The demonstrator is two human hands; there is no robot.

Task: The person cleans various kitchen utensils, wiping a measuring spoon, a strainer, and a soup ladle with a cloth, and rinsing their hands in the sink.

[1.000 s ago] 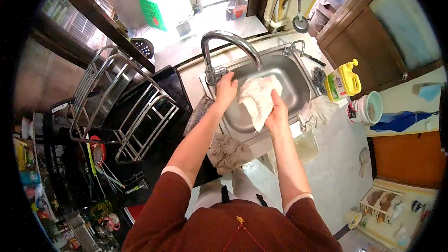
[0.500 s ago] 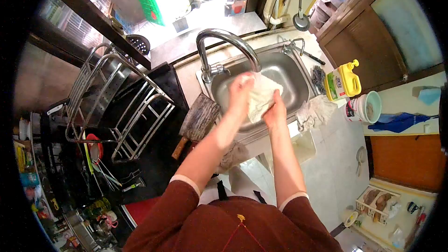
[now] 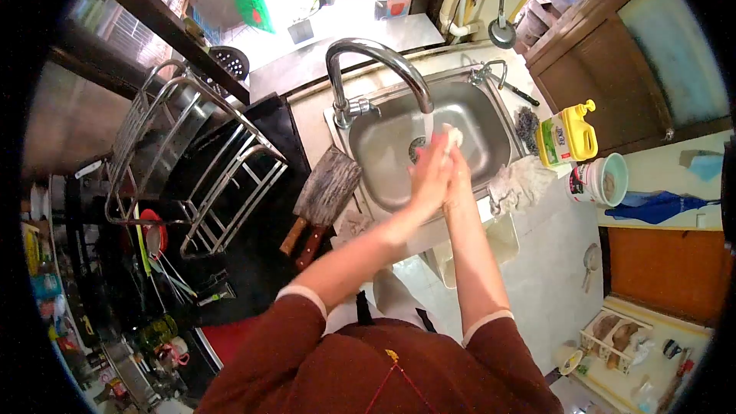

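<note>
Over the steel sink (image 3: pixel 383 176), my left hand (image 3: pixel 432 172) and my right hand (image 3: pixel 458 178) are pressed together, palm against palm. Between them is a white cloth (image 3: pixel 454 136); only a bunched end of it shows past the fingertips, the rest is hidden. Both hands are closed on it. Water runs from the curved chrome faucet (image 3: pixel 376 47) just above and left of my fingers. The drain (image 3: pixel 417 147) shows beside my left fingertips.
Two cleavers (image 3: pixel 328 188) lie left of the sink. A crumpled rag (image 3: pixel 523 184), a steel scourer (image 3: pixel 527 124), a yellow detergent bottle (image 3: pixel 569 136) and a white tub (image 3: pixel 598 180) stand at the right. A metal rack (image 3: pixel 195 169) is at far left.
The cloth was spread flat between my hands under the water; now it is squeezed into a small bundle. My hands have come together and shifted right of the stream.
</note>
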